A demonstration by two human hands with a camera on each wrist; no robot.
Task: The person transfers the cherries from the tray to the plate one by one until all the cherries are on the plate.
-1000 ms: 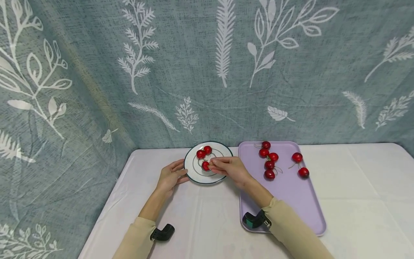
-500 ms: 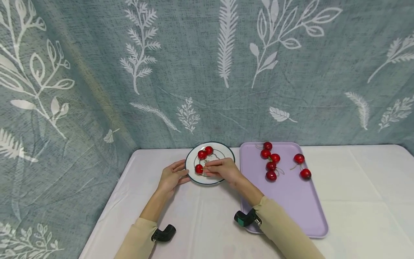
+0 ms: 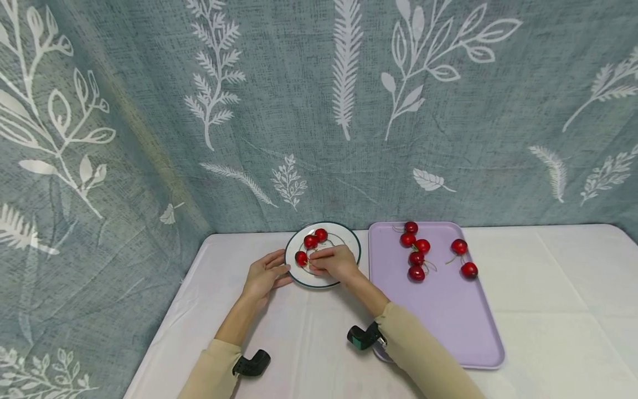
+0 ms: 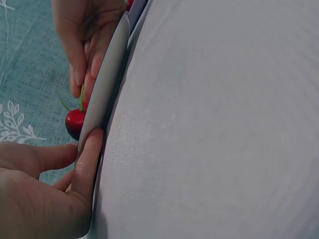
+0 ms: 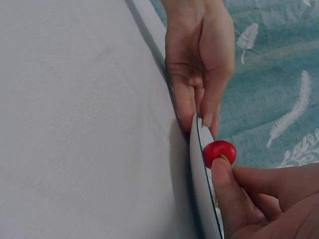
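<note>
On the white plate (image 3: 349, 244), near its left rim, the right hand (image 3: 335, 261) was pinching a cherry (image 3: 301, 257) by its green stem, thumb and forefinger pressed together on it, the fruit sitting low at the plate's left edge. From the left wrist view the cherry (image 4: 75, 122) hung right at the rim with the stem running up into the fingertips (image 4: 79, 82). The left hand (image 3: 264, 274) steadied the plate from the left, thumb laid along the rim and the other fingers loosely bent beside it on the tablecloth (image 3: 548, 310); I couldn't tell whether any of them hooked under the edge.

Two more cherries (image 3: 315, 238) lay at the far side of the plate, touching each other. Over on the right, the lilac tray (image 3: 448, 327) carried a cluster of cherries (image 3: 415, 250) at its far end.

My take on doing this bit well: the stem looked like a thin handle, so the thing was to let the cherry settle fully on the plate surface before loosening the pinch, or it could roll off that shallow rim. Setting it a touch further toward the middle seemed safer to me. The left thumb bracing the rim looked like a smart move, since a light plate probably slides on cloth.
</note>
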